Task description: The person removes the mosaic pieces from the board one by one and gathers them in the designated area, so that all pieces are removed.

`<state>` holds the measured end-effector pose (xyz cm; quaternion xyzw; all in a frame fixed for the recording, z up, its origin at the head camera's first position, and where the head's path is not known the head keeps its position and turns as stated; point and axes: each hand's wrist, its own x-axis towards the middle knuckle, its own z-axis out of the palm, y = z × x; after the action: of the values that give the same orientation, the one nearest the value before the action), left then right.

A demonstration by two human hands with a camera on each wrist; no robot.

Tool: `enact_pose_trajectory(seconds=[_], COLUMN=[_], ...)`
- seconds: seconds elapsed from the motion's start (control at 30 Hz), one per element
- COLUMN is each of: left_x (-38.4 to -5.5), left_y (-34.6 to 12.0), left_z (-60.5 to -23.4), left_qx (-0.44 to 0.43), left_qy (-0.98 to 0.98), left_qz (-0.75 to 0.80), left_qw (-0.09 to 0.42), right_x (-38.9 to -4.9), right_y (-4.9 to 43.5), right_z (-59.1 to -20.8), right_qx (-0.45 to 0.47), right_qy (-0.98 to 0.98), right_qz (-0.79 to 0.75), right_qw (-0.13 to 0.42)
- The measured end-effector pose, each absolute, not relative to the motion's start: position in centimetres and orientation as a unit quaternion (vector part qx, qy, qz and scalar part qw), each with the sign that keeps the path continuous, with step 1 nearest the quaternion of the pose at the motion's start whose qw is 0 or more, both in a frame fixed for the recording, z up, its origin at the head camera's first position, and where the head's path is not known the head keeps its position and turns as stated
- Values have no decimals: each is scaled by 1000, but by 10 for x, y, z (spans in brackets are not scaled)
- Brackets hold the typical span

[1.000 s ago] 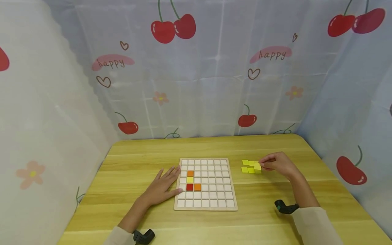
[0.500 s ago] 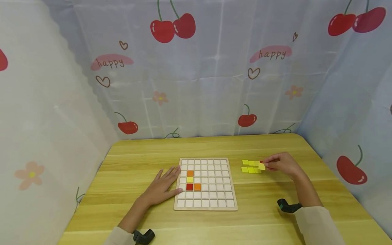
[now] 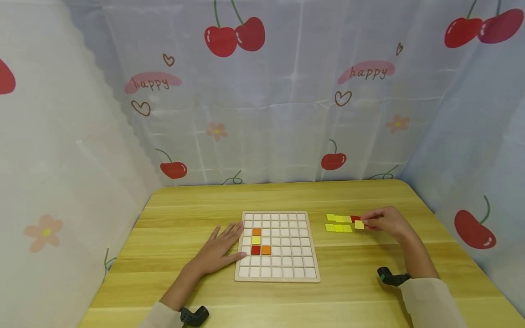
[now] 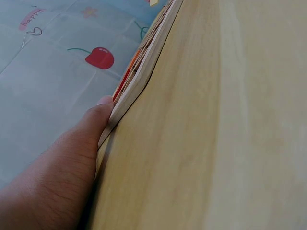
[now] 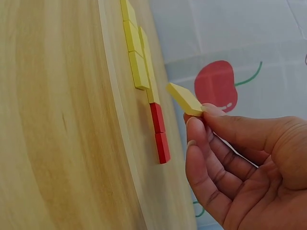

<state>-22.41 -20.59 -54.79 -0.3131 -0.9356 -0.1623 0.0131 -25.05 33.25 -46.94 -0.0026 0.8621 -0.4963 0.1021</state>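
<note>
My right hand [image 3: 387, 223] pinches a yellow square tile [image 3: 359, 224] between thumb and index finger, raised over the table. In the right wrist view, the held tile [image 5: 186, 99] is tilted, clear of two red tiles [image 5: 157, 118] lying end to end. Flat with spread fingers, my left hand [image 3: 219, 250] rests against the left edge of a wooden grid board [image 3: 277, 279]. Its thumb touches the board's rim [image 4: 129, 99] in the left wrist view. On the board sit two orange tiles, a yellow tile [image 3: 256, 240] and a red tile [image 3: 256, 250].
Right of the board lie two rows of tiles: a far row of yellow tiles [image 3: 338, 218] continued by red [image 3: 355, 219], and a near row of yellow tiles [image 3: 338, 228]. Curtains printed with cherries surround the wooden table [image 3: 197, 200] behind and at both sides.
My right hand has moved to the right with the yellow tile, uncovering red at the end of the far row. The left hand and the board keep their places.
</note>
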Motion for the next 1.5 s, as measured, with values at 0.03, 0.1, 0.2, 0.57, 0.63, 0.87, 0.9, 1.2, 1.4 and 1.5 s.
enact_pose_trajectory(seconds=[0.03, 0.1, 0.2, 0.57, 0.63, 0.87, 0.9, 1.2, 1.4, 1.5], left_x=[-224, -224, -223, -225, -225, -224, -224, -223, -223, -223], left_y=[-206, -207, -207, -206, -206, -205, -205, -205, -205, -204], left_z=[-548, -547, -548, -549, -549, -548, -548, -547, -547, -547], left_qx=[-313, -314, -314, -312, -312, -312, -312, -319, -317, -317], left_qy=[-936, -935, -934, -937, -937, -936, -936, -933, -933, -933], left_qz=[-162, -166, -169, -158, -159, -161, -160, -165, -166, -167], left_qw=[16, 21, 23, 14, 13, 12, 11, 24, 25, 25], right_x=[-251, -252, -253, -253, -253, -254, -254, -255, -255, -255], right_y=[333, 334, 335, 334, 334, 333, 333, 331, 330, 329], right_z=[-470, -471, -474, -479, -479, -481, -481, -484, -485, -486], right_qx=[-5, -10, -15, -8, -9, -6, -5, -3, -6, -4], right_qy=[862, 863, 867, 871, 873, 873, 873, 878, 881, 881], right_qz=[-496, -495, -487, -479, -475, -475, -475, -469, -463, -464], right_qw=[103, 105, 105, 108, 109, 110, 109, 96, 92, 91])
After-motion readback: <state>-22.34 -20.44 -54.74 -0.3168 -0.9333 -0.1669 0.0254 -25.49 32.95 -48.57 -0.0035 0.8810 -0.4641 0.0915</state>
